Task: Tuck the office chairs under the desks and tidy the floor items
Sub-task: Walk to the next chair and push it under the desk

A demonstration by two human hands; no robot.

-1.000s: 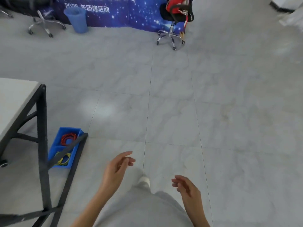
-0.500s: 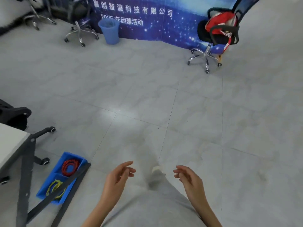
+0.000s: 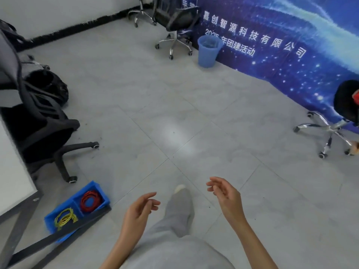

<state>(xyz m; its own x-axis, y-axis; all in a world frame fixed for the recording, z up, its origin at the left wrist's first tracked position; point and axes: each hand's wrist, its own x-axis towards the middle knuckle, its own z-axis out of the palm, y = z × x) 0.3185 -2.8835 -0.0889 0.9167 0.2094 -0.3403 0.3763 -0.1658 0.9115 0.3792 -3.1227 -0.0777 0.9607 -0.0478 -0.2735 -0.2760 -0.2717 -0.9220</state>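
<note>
A black mesh office chair (image 3: 37,121) stands at the left, beside the white desk (image 3: 11,171), its wheeled base out on the floor. A blue tray (image 3: 77,208) with red and yellow rubber bands lies on the floor by the desk's black frame. A second black chair (image 3: 178,20) stands at the back near a blue waste bin (image 3: 208,51). A third chair (image 3: 334,125), carrying something red, is cut off at the right edge. My left hand (image 3: 138,212) and my right hand (image 3: 225,195) hover empty above the floor, fingers loosely curled.
A blue banner (image 3: 281,45) with white characters covers the back wall. A black bag (image 3: 48,88) sits on the floor behind the left chair. Another chrome chair base (image 3: 139,14) shows at the top. My grey trouser leg (image 3: 180,212) steps forward over the grey tiles.
The view has swung left and forward. The left chair and black bag have come into sight, and the red-laden chair has slid to the right edge. Both hands stay empty.
</note>
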